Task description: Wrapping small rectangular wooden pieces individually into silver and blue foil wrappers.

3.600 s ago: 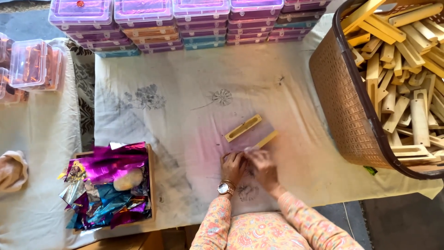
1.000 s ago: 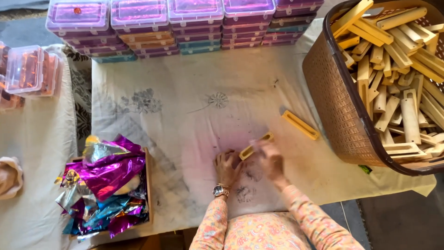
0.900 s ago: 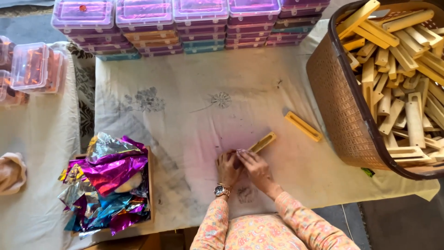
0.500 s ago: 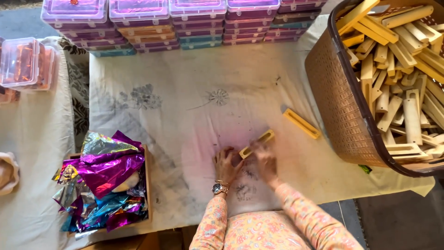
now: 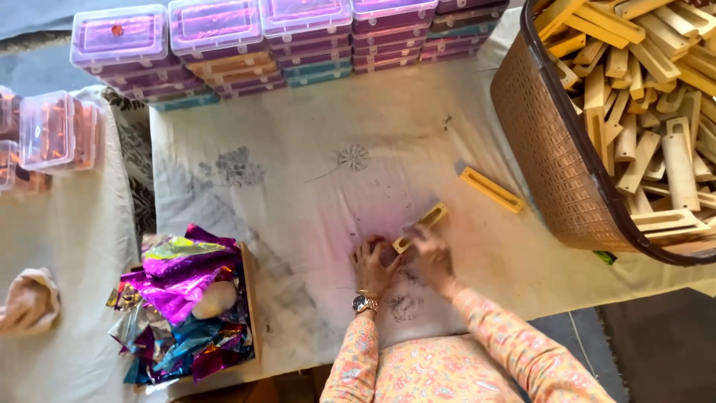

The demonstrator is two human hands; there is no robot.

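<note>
Both hands pressed on small yellow wooden frame [image 5: 420, 227], left of basket [image 5: 544, 172]. Left hand [image 5: 373, 263] flat at frame's lower end; right hand [image 5: 432, 252] pinched its edge. Second frame [image 5: 491, 189] lay nearer basket.

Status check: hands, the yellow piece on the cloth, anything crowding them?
Left hand and right hand both on yellow slotted piece, flat on white cloth. Second yellow piece lies apart. Nothing crowding.

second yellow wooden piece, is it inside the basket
No, the second yellow wooden piece lies on the cloth-covered table, left of the basket.
</note>
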